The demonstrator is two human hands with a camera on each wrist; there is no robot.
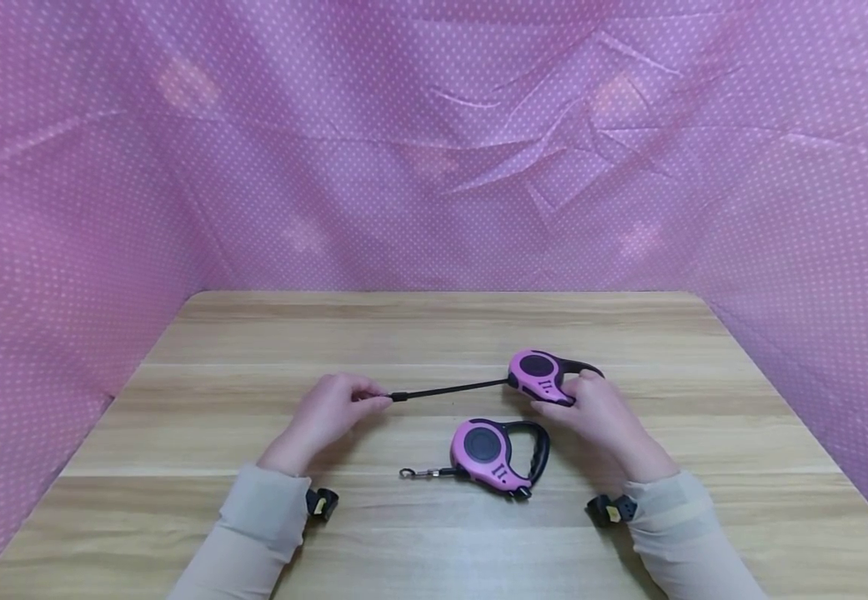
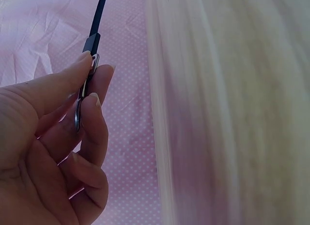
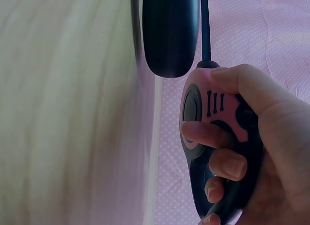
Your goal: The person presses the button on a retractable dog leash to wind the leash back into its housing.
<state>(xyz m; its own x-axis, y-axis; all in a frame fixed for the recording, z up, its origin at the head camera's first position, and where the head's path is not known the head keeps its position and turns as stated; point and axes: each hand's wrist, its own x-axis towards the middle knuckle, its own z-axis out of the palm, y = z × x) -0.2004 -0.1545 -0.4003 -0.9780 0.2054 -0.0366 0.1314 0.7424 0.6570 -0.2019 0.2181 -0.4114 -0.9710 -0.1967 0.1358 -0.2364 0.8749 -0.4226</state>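
My right hand [image 1: 594, 408] grips a pink and black retractable dog leash [image 1: 537, 375], with fingers curled through its handle in the right wrist view, where the pink casing [image 3: 227, 104] shows. From its nose a thin black cord [image 1: 454, 388] runs left, pulled straight. At the cord's far end, my left hand [image 1: 336, 406] pinches the metal clip [image 2: 78, 113] between thumb and fingers. A second leash [image 1: 482, 446] of the same pink and black lies on the table nearer to me, between the hands, its metal clip [image 1: 422, 473] pointing left.
The wood-grain table [image 1: 201, 517] spreads under both hands. Pink dotted cloth [image 1: 434, 167] hangs behind it and along both sides. Black wrist cameras are strapped on at the left cuff [image 1: 323, 504] and the right cuff [image 1: 612, 510].
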